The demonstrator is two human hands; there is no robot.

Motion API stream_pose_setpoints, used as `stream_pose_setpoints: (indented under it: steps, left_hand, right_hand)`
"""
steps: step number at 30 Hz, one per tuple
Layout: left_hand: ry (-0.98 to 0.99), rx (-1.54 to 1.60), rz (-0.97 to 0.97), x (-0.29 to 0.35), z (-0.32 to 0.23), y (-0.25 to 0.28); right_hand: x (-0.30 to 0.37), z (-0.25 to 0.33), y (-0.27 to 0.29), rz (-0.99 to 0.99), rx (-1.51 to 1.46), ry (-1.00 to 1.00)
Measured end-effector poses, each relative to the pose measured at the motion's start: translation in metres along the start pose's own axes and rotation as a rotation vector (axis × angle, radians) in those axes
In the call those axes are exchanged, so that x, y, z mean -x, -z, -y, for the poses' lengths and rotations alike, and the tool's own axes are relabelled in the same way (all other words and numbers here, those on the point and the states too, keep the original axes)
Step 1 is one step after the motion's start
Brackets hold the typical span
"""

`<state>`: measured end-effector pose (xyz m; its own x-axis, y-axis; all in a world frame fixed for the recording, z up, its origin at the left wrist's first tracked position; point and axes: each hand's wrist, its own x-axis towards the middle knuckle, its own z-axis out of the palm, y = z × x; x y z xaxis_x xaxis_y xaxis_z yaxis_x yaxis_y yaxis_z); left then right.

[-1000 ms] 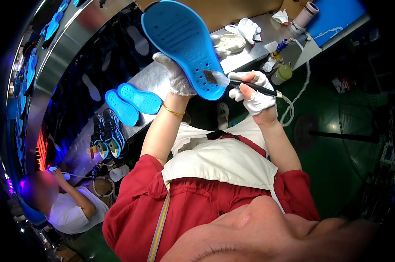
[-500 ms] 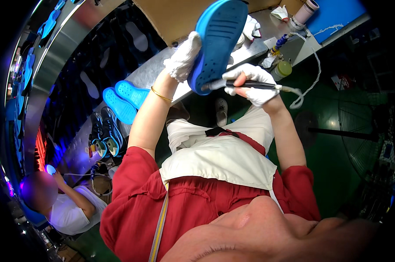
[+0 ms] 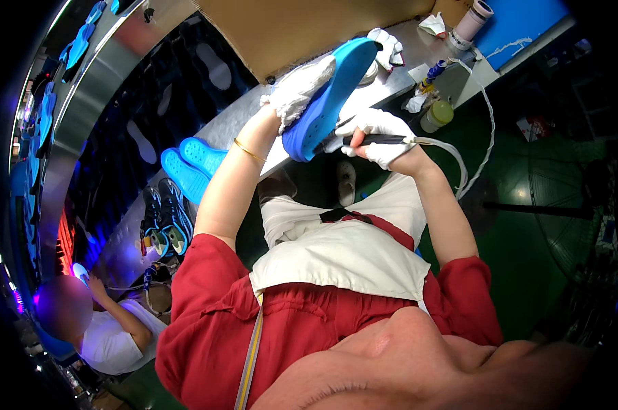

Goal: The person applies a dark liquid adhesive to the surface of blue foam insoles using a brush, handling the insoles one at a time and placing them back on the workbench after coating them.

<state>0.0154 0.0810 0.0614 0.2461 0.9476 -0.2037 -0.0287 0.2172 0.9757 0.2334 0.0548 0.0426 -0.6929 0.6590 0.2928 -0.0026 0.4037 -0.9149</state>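
A blue shoe sole (image 3: 338, 96) is held up over the metal bench edge, tilted so that its side shows. My left hand (image 3: 299, 92), in a white glove, is closed around the sole's left side; most of its fingers are hidden or run together. In a white glove with bare fingertips, my right hand (image 3: 384, 128) grips a brush (image 3: 384, 139) by its black handle. A pale hose (image 3: 456, 160) trails from the handle's end. The brush tip is at the sole's lower right edge; whether it touches cannot be made out.
Two light-blue soles (image 3: 185, 174) lie on the bench to the left, near dark shoes (image 3: 169, 222). A cardboard box (image 3: 309, 31) stands behind. A yellow-green jar (image 3: 437, 115) and pink cup (image 3: 471, 26) are at right, a fan (image 3: 558, 205) beyond. A co-worker (image 3: 118, 335) sits lower left.
The sole has turned from showing its broad face to showing more of its side, and has come slightly lower and left. My right hand and the brush have shifted left with it.
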Motion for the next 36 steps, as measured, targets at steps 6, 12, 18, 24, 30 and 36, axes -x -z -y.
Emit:
stream_pose_setpoints:
  steps: [6, 12, 18, 24, 30, 36]
  left_hand:
    - [-0.076, 0.021, 0.030, 0.004, -0.003, -0.003]
    - [-0.032, 0.289, -0.226, 0.013, 0.010, 0.017]
    - [-0.093, 0.995, 0.205, 0.029, 0.011, 0.036]
    - [-0.099, 1.044, 0.111, 0.046, 0.075, -0.029]
    - [-0.016, 1.051, 0.079, 0.049, 0.092, -0.068]
    - [0.001, 1.167, 0.036, 0.036, 0.103, -0.068]
  right_hand:
    - [-0.006, 0.008, 0.014, -0.112, -0.071, -0.106]
    - [0.005, 0.012, 0.026, -0.073, -0.094, -0.066]
    - [0.012, 0.025, 0.022, -0.396, -0.298, -0.022]
    - [0.018, 0.013, 0.009, -0.477, -0.109, -0.016]
    - [0.004, 0.009, -0.002, -0.556, 0.445, 0.254]
    - [0.021, 0.024, -0.017, -0.352, 0.192, 0.093]
